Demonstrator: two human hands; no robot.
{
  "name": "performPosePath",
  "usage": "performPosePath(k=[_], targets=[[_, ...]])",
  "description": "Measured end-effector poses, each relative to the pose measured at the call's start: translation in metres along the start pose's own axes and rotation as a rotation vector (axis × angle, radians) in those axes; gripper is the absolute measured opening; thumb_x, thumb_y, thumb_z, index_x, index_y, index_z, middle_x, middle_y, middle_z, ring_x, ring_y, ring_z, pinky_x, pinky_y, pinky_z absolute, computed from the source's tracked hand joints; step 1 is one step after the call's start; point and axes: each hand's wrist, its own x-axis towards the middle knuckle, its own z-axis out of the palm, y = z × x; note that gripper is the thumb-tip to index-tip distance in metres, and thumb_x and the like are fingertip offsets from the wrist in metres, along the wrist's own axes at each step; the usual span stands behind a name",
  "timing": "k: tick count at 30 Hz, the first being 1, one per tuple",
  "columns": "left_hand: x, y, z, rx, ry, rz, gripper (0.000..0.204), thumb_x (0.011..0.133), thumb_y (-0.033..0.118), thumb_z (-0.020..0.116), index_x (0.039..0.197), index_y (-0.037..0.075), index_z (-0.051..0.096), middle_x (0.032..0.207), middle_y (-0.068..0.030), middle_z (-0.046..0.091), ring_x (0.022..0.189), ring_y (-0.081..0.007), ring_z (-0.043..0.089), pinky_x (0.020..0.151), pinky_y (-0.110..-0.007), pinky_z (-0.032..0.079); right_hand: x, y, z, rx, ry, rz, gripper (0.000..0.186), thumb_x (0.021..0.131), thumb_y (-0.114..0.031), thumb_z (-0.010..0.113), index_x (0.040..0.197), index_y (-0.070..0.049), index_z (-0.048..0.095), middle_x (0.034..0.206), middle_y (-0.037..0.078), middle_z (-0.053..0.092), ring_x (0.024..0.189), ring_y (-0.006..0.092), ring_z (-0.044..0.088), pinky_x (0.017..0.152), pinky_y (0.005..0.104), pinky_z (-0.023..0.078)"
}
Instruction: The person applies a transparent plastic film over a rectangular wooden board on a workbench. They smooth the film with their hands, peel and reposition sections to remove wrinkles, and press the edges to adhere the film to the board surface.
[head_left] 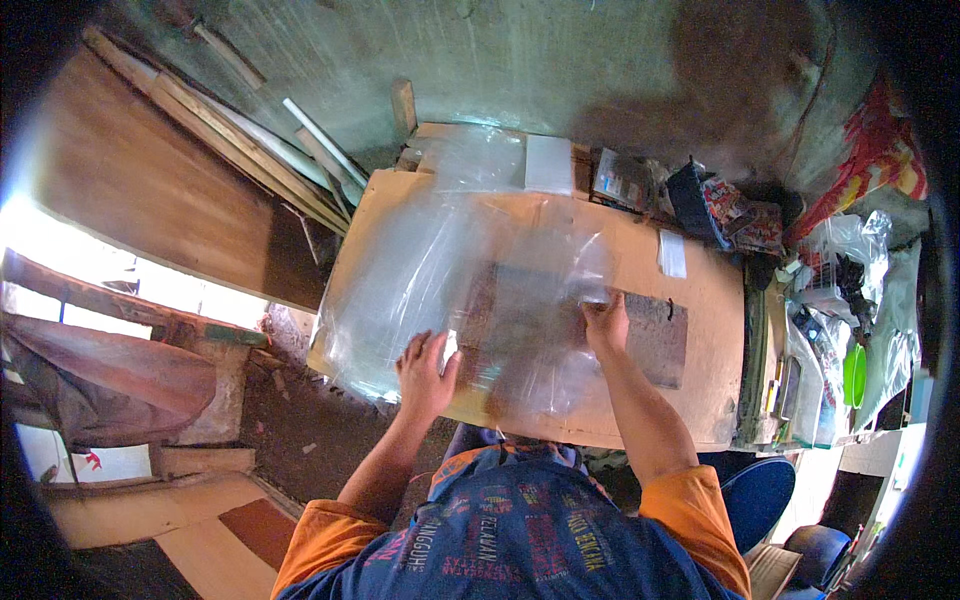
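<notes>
Clear plastic bags (395, 290) lie in a loose stack over the left part of a wooden work table (715, 330). My left hand (426, 376) rests on their near edge, fingers stretched out and thumb apart. A white glint shows between its thumb and forefinger. Further right, my right hand (607, 322) is closed, pinching the edge of a blurred clear plastic bag (540, 330) spread across the middle. Under and beside that bag lies a dark, flat rectangular board (655, 345), partly hidden by the plastic and my right forearm.
More clear plastic (480, 155) and a white card (548, 163) lie at the table's far edge. A small white paper (672, 254) is at the right. Beyond it sits a dark fabric bag (715, 205). Shelves with a green container (854, 375) stand right; wooden planks (220, 145) lean left.
</notes>
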Motion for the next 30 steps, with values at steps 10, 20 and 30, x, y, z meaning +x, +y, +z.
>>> performPosePath(k=[10, 20, 30], targets=[[0.029, -0.069, 0.02, 0.176, -0.041, -0.209, 0.031, 0.089, 0.024, 0.069, 0.119, 0.017, 0.068, 0.127, -0.0072, 0.064, 0.125, -0.0297, 0.053, 0.101, -0.052, 0.037, -0.031, -0.022, -0.013, -0.325, 0.169, -0.222, 0.072, 0.078, -0.024, 0.081, 0.14, -0.011, 0.047, 0.129, 0.019, 0.054, 0.122, 0.0411, 0.049, 0.1, 0.0534, 0.042], [0.038, -0.074, 0.0, 0.057, 0.216, -0.142, 0.006, 0.091, 0.018, 0.064, 0.092, 0.015, 0.069, 0.095, -0.0051, 0.069, 0.097, -0.0276, 0.063, 0.087, -0.046, 0.043, -0.055, -0.054, -0.012, -0.039, -0.067, -0.266, 0.038, 0.084, -0.023, 0.077, 0.116, -0.005, 0.065, 0.107, 0.016, 0.065, 0.106, 0.0345, 0.059, 0.095, 0.048, 0.046], [-0.007, 0.048, -0.036, -0.091, 0.243, 0.263, 0.009, 0.085, 0.014, 0.07, 0.093, 0.014, 0.068, 0.099, -0.0025, 0.068, 0.098, -0.0261, 0.063, 0.085, -0.043, 0.045, -0.1, -0.111, 0.022, 0.665, -0.825, 0.24, 0.028, 0.095, -0.03, 0.069, 0.103, -0.004, 0.068, 0.092, 0.004, 0.067, 0.085, 0.0149, 0.063, 0.073, 0.0313, 0.048]])
